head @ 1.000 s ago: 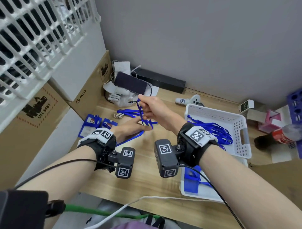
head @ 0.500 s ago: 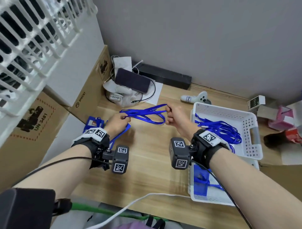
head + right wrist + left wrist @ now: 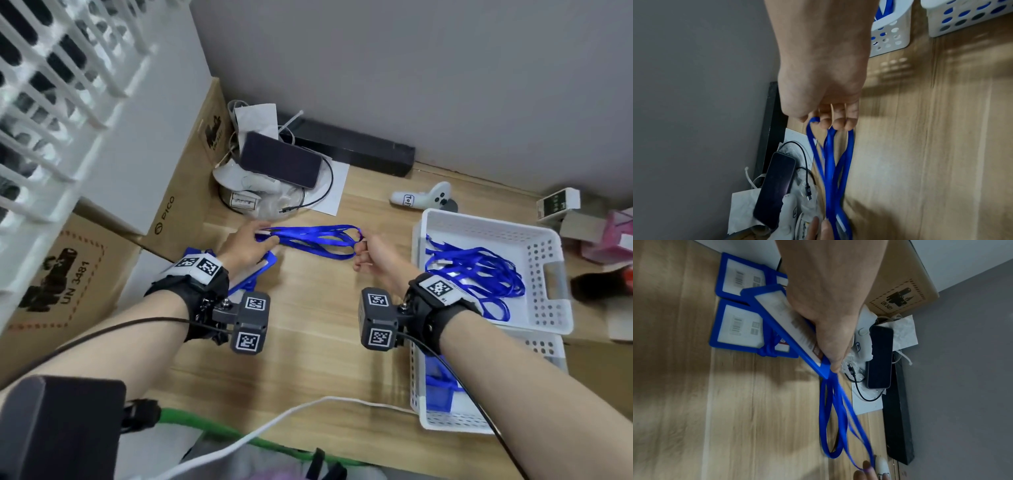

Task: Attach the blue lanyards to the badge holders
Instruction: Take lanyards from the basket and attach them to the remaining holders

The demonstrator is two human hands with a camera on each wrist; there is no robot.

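Observation:
A blue lanyard [image 3: 315, 238] is stretched in loops between my two hands above the wooden desk. My left hand [image 3: 248, 245] grips a blue badge holder [image 3: 789, 331] together with the lanyard's near end [image 3: 835, 402]. My right hand [image 3: 368, 255] pinches the lanyard's far loops [image 3: 830, 146] in curled fingers [image 3: 835, 123]. Two more blue badge holders [image 3: 737, 324] lie flat on the desk under my left hand. A white basket [image 3: 548, 246] to the right holds several loose blue lanyards [image 3: 479, 274].
Cardboard boxes [image 3: 178, 192] stand along the left edge. At the back lie a phone [image 3: 281, 159] on white clutter, a black bar [image 3: 352, 149] and a white controller [image 3: 424, 197]. A second white basket [image 3: 418, 373] with blue holders sits front right. Small boxes [image 3: 558, 202] are at far right.
My hands have drawn apart and lowered, pulling the lanyard from a bunched loop into a long stretch. The left hand moved back left over the badge holders; the right moved toward the basket.

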